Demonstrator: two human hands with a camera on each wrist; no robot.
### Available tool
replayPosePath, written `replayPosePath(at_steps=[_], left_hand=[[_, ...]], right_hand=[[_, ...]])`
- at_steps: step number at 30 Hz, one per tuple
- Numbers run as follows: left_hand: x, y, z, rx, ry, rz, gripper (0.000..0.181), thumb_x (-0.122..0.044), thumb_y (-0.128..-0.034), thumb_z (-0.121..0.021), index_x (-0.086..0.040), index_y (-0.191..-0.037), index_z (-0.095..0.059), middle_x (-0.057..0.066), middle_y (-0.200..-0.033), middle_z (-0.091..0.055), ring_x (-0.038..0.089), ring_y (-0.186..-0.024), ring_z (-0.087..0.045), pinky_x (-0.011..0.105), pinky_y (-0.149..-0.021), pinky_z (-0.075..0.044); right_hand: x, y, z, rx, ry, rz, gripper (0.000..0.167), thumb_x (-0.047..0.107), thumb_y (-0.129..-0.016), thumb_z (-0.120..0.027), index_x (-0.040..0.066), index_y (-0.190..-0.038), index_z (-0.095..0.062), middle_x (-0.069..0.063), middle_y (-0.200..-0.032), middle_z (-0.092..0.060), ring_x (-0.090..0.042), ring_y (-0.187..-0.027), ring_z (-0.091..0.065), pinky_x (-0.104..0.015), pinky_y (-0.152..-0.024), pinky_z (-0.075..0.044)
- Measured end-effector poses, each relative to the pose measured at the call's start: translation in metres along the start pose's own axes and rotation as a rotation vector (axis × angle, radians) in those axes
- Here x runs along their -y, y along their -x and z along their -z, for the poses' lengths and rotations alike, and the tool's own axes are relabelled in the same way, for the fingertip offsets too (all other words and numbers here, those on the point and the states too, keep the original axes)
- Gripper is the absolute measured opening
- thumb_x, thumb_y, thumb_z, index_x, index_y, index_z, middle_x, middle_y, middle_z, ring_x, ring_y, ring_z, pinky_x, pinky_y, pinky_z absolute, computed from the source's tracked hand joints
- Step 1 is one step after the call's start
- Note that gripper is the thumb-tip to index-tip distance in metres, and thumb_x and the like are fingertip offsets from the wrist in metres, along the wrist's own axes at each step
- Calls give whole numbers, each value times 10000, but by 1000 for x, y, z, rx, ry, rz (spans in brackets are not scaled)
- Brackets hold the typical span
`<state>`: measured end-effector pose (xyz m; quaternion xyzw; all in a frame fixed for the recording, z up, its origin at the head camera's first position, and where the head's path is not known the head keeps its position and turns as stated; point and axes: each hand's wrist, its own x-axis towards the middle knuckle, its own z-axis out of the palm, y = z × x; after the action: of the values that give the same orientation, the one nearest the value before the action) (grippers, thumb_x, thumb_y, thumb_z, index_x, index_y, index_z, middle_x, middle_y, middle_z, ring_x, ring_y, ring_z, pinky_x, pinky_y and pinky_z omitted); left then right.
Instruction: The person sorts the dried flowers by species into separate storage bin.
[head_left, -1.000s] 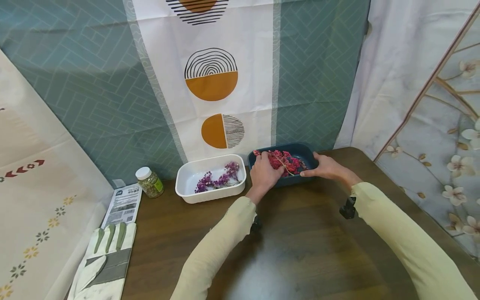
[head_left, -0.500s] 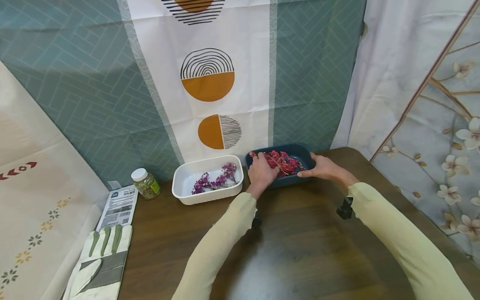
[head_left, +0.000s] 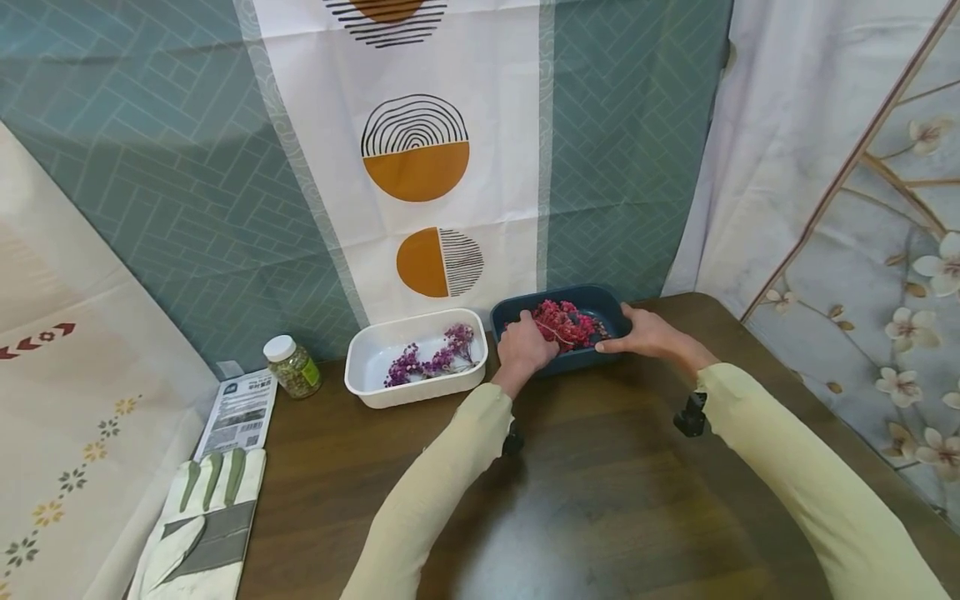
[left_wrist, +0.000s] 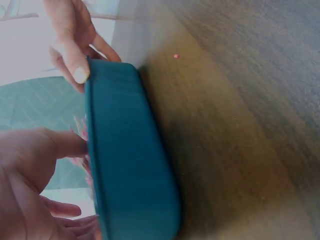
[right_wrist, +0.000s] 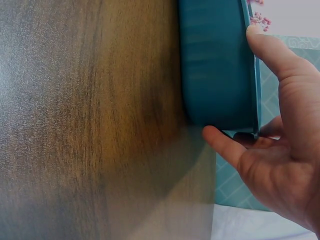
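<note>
Near the back wall stands a dark blue plastic tray (head_left: 581, 361) with dried red flower sprigs (head_left: 564, 323) in it. My left hand (head_left: 523, 345) reaches in at its left end, fingers bent down around the red flowers; the fingertips are hidden. In the left wrist view, the thumb of my left hand (left_wrist: 30, 165) crosses the near rim beside pink-red blossoms. My right hand (head_left: 647, 333) holds the tray's right end. In the right wrist view, the thumb of my right hand (right_wrist: 290, 130) lies on the rim, while the fingers go round the end wall.
A white tray (head_left: 420, 392) with purple dried flowers (head_left: 431, 365) stands just left of the blue one. Farther left are a white-lidded jar (head_left: 294, 371), a printed packet (head_left: 238, 412) and work gloves (head_left: 198, 529). A tiny red bit (left_wrist: 176, 56) lies on the table.
My left hand's fingers have curled further down into the red flowers. The sprig that stuck out above and left of that hand has dropped lower. My right hand stays on the tray.
</note>
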<state>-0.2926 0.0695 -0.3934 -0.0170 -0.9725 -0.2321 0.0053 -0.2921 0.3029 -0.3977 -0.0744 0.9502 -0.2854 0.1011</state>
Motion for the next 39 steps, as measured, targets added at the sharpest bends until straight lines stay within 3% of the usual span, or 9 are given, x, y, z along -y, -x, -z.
replayPosePath(at_steps=[8, 23, 27, 33, 39], left_hand=[[4, 8, 20, -11, -13, -84, 709, -379, -856, -763, -68, -1424, -476, 165, -1272, -593, 311, -1137, -599, 453, -920, -510], [51, 37, 37, -79, 90, -276, 648, -307, -887, -736, -26, -1423, -503, 185, -1301, -605, 336, -1141, -597, 469, -938, -495], [60, 45, 41, -93, 110, -299, 623, -303, -886, -737, -14, -1396, -525, 175, -1316, -601, 328, -1169, -581, 468, -970, -476], [77, 57, 49, -118, 151, -323, 587, -263, -878, -752, 17, -1353, -550, 170, -1189, -640, 303, -1056, -612, 452, -909, -501], [103, 64, 62, -125, 157, -291, 620, -297, -869, -749, 10, -1369, -548, 185, -1259, -629, 335, -1121, -593, 467, -983, -462]], right_hand=[[1, -4, 1, 10, 4, -2, 1187, 576, -836, -727, -169, -1513, -98, -402, -1533, -188, -544, -1396, -239, -623, -1098, -253], [-4, -4, 5, 16, 39, 22, 1173, 571, -857, -710, -195, -1497, -92, -426, -1512, -203, -556, -1374, -267, -626, -1089, -269], [-5, -3, 6, 16, 47, 26, 1170, 573, -863, -700, -196, -1496, -86, -429, -1513, -192, -562, -1375, -257, -630, -1089, -265], [-11, 2, 6, 21, 61, 21, 1188, 602, -866, -675, -196, -1495, -59, -433, -1518, -164, -575, -1379, -229, -648, -1083, -253], [-18, 10, 13, 7, 68, 32, 1178, 610, -894, -633, -182, -1502, -8, -428, -1534, -106, -580, -1389, -193, -660, -1084, -234]])
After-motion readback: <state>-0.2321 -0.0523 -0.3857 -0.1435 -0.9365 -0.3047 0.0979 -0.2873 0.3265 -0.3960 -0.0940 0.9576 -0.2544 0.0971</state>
